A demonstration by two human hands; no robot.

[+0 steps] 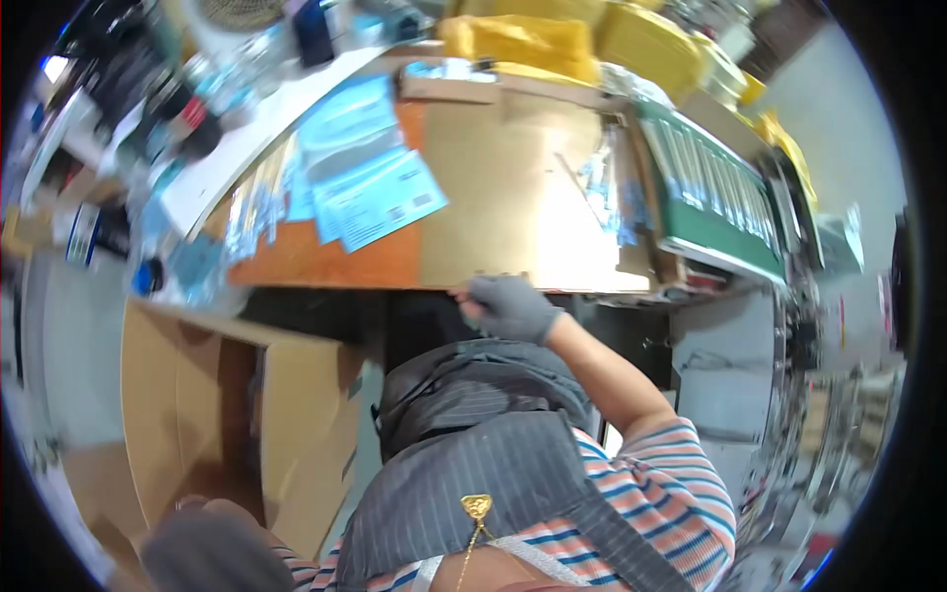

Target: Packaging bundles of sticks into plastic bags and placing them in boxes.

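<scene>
My right hand (509,306), in a grey glove with bare fingertips, is at the front edge of the worktable, over my lap. Its fingers are curled in, and whatever they may hold is hidden. Directly beyond it lies a tan board (483,197) on the orange tabletop (326,259). My left hand (212,553), a dark grey blur at the lower left, is down beside an open cardboard box (311,434); its fingers cannot be made out. Blue printed packets (380,197) lie on the table left of the board.
On the right of the table stands a green tray (705,187) with a row of slim clear packets. Yellow wrapped bundles (523,44) line the back. A white shelf edge (266,128) with bottles runs along the left. A grey cabinet (725,365) stands at the right.
</scene>
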